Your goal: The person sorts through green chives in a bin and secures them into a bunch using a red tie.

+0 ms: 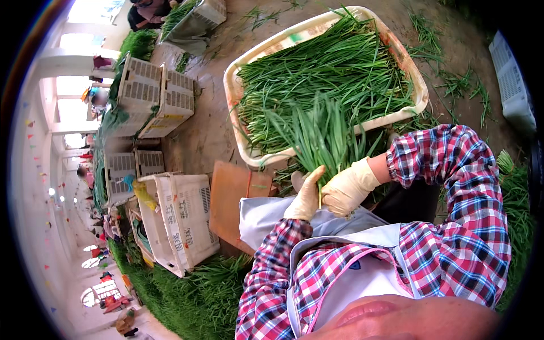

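A bunch of long flat green leaves, apparently garlic chives, rises from between my gloved hands above an apron-covered lap. My right hand, in a cream rubber glove, is clenched around the lower stems. From the other side, my left hand, gloved alike, grips the stems with its thumb side against the bunch. A few pale stem ends poke out below the hands. Just beyond, a cream plastic tub holds a thick layer of the same greens, laid roughly lengthwise. The bunch's leaf tips overlap the tub's near rim.
A brown board stands left of my lap, beside a white plastic crate. Stacked crates rise farther left. Piled greens lie lower left, more at right. Loose leaves litter the wet floor. Another person is at top left.
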